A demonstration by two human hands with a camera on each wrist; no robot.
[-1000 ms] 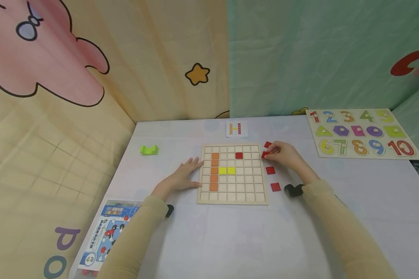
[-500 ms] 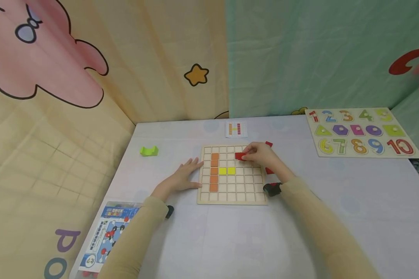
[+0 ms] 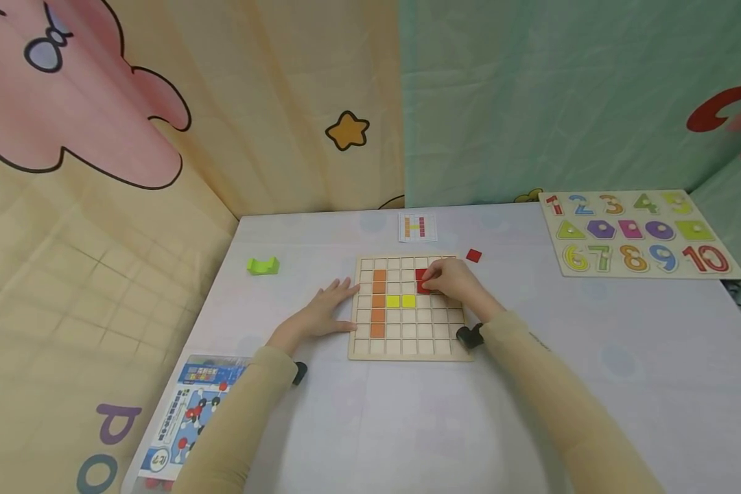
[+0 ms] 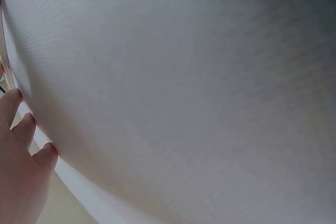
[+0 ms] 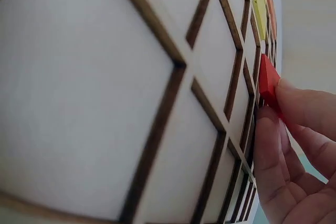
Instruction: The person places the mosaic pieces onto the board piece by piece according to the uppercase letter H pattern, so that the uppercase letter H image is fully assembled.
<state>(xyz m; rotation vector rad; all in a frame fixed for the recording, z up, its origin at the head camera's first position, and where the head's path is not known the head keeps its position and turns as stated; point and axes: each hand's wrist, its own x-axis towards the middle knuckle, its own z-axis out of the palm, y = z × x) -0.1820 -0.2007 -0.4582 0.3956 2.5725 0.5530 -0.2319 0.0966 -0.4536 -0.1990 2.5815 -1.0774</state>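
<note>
A wooden grid board (image 3: pixel 410 350) lies on the table. Orange tiles (image 3: pixel 378 315) fill several cells of one column, and two yellow tiles (image 3: pixel 401 301) sit side by side to their right. My right hand (image 3: pixel 459 283) pinches a red tile (image 5: pixel 268 80) between thumb and fingers, low over the grid, just below another red tile (image 3: pixel 420 274) in its cell. One loose red tile (image 3: pixel 473 255) lies beyond the board's right edge. My left hand (image 3: pixel 321 314) rests with spread fingers against the board's left edge; its fingers (image 4: pixel 26 127) also show in the left wrist view.
A small pattern card (image 3: pixel 417 228) lies behind the board. At the back right is a number and shape puzzle (image 3: pixel 642 233). A bright green block (image 3: pixel 263 266) stands on the left, and a packaged set (image 3: pixel 188 412) lies at front left, partly under my sleeve.
My right hand has picked up a red tile beside the board and carried it left onto the grid, then slightly nearer me. The left hand has stayed at the board's edge.
</note>
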